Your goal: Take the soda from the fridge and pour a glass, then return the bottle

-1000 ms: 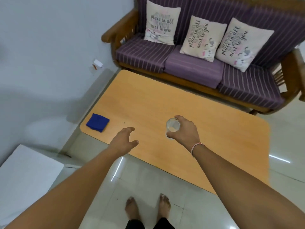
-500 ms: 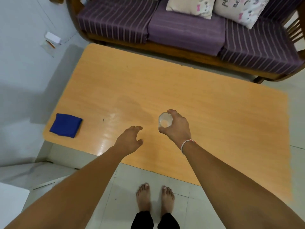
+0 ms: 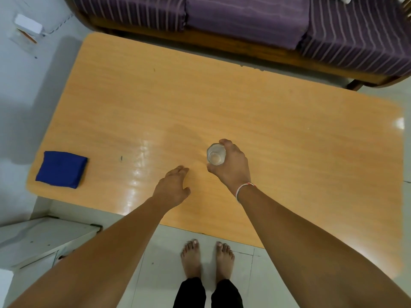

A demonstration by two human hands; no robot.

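Observation:
A clear drinking glass [image 3: 215, 154] is upright over the middle of the wooden table [image 3: 289, 134], seen from above. My right hand [image 3: 232, 167] is wrapped around its side, thumb at the near rim and fingers at the far rim. I cannot tell whether the glass rests on the tabletop. My left hand [image 3: 172, 188] hovers just to its left over the table's near edge, fingers spread and holding nothing. No soda bottle and no fridge are in view.
A folded blue cloth [image 3: 61, 169] lies at the table's near left corner. A purple striped sofa [image 3: 244, 16] runs along the table's far side. A white low unit [image 3: 40, 238] stands at my left. My bare feet [image 3: 206, 258] are on the tiled floor.
The view has tilted down and closer over the table; the pillows have left the frame. My right hand keeps its hold on the glass. My left hand stays open beside it.

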